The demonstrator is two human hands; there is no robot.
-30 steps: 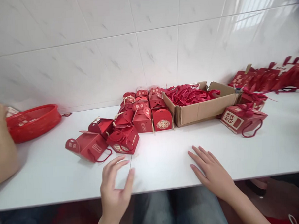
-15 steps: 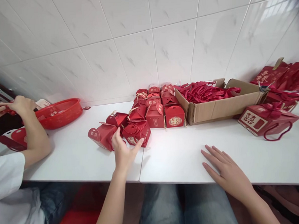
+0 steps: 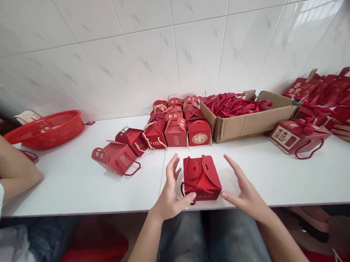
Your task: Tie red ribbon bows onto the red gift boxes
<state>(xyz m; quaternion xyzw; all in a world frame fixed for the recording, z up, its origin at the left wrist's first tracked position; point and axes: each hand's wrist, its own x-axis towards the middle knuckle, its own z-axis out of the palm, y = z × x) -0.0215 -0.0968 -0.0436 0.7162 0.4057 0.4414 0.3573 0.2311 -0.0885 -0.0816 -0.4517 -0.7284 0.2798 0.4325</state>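
A red gift box point(image 3: 204, 180) with red rope handles stands at the table's front edge, between my two hands. My left hand point(image 3: 173, 193) is open at its left side, thumb by the box's front and fingers spread. On the other side my right hand point(image 3: 244, 191) is open too, its thumb close to the box's right corner. Whether either thumb touches the box I cannot tell. Farther left, a tilted red gift box point(image 3: 114, 157) with a rope loop rests against a darker red box point(image 3: 132, 139).
Several red boxes point(image 3: 175, 129) stand grouped near the wall. Beside them is a cardboard box point(image 3: 250, 122) of red ribbons point(image 3: 232, 105). A ribbon-tied box point(image 3: 301, 135) sits at right, near another person's hand point(image 3: 349, 132). Another person's arm point(image 3: 15, 161) is by a red basin point(image 3: 53, 130).
The red gift box has come from the group at the left to the table's front edge before me. My right hand has moved left to its side. Another person's hand appears at far right.
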